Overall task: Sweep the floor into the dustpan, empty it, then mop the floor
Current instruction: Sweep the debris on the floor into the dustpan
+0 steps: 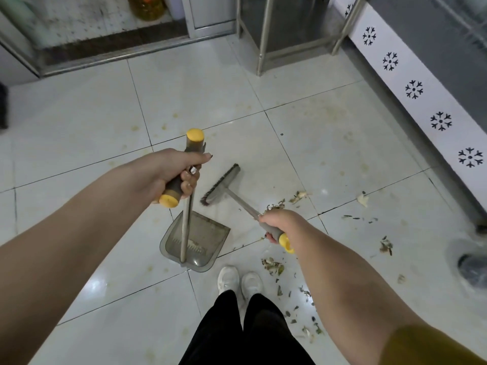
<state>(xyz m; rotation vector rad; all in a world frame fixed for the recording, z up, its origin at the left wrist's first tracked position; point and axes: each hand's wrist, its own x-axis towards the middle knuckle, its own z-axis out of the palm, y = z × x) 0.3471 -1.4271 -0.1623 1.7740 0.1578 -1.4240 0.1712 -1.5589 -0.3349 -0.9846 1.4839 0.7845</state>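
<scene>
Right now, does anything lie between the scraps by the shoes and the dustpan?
Nothing visible does. Bare tile lies between the scraps and the dustpan. The shoes stand just beside that path; the brush in the right hand is beyond the dustpan.

We see glossy white floor tiles (79,106). Our dustpan (208,233) is smoky translucent plastic on a dull metal pole (185,227). The broom (222,184) has coarse bristles, a metal shaft and a matt grip capped in plastic.
</scene>
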